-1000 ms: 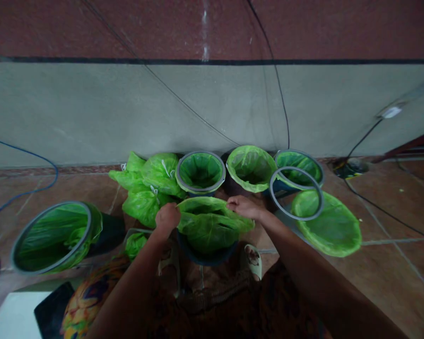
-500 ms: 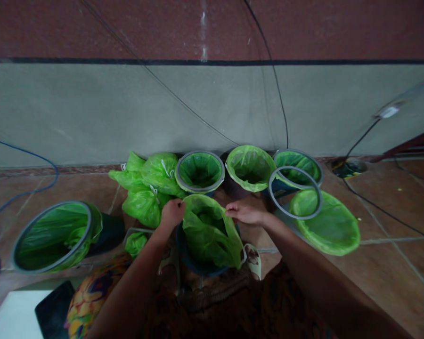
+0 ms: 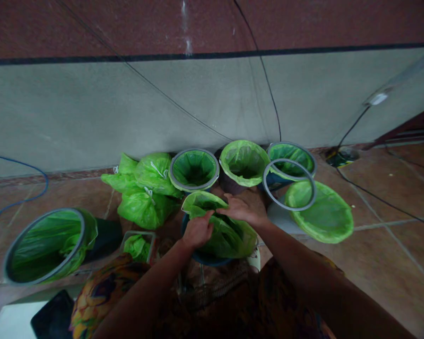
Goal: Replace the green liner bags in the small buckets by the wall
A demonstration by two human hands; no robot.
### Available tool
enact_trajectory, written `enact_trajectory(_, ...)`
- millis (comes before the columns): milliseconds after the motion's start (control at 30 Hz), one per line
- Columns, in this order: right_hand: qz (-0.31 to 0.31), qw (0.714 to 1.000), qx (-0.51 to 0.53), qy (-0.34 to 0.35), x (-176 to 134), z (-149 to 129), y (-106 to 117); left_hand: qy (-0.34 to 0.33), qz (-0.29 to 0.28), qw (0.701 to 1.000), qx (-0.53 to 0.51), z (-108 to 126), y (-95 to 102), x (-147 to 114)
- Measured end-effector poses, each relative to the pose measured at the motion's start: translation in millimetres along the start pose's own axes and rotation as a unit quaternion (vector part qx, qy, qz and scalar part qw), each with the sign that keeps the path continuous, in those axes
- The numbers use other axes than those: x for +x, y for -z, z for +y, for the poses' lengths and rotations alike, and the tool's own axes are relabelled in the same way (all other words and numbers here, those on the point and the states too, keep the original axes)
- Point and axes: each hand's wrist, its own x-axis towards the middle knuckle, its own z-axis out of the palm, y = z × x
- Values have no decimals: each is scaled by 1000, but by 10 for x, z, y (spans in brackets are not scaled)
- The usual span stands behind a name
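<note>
A green bin bag (image 3: 229, 235) sits in a dark blue bin (image 3: 212, 259) between my feet, its mouth bunched and partly folded over. My left hand (image 3: 199, 230) is closed on the near left side of the bag. At the right side of the mouth, my right hand (image 3: 243, 209) grips the bag's edge, its fingertips partly hidden by the plastic. Just beyond stand a bin with a grey rim ring (image 3: 194, 169) and a lined bin without its ring (image 3: 245, 162).
Tied green bags (image 3: 146, 205) lie to the left by the wall. A lined bin (image 3: 45, 245) lies tipped at far left, near a clear tub (image 3: 151, 245) of green plastic. At right, a loose grey ring (image 3: 268, 188) leans over a tilted lined bin (image 3: 328, 216). A black cable (image 3: 385, 200) crosses the floor.
My hands have come closer together, the left moving right and nearer to me. The bag's mouth, spread wide before, is now narrowed and bunched. The view has shifted slightly.
</note>
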Motion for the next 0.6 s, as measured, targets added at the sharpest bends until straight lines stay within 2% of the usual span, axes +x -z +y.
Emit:
enact_trajectory(100,13,997,-66,-32,25,-16,-74,-23,-60,998,12,10,-200,184)
enact_trajectory(267,-6,996,-88,27,40,-54,-8,-13,-88,996,-13,-5,-418,526)
enact_trajectory(400,-2,997,-72,39,44,-58,63,-8,-125,992,-34,-22,-539,606)
enact_trajectory(500,8,997,-71,38,43,-36,103,7,-132,991,-28,-31,-527,534)
enact_trajectory(600,16,997,-61,43,16,-15,132,-2,-109,994,-31,-5,-346,372)
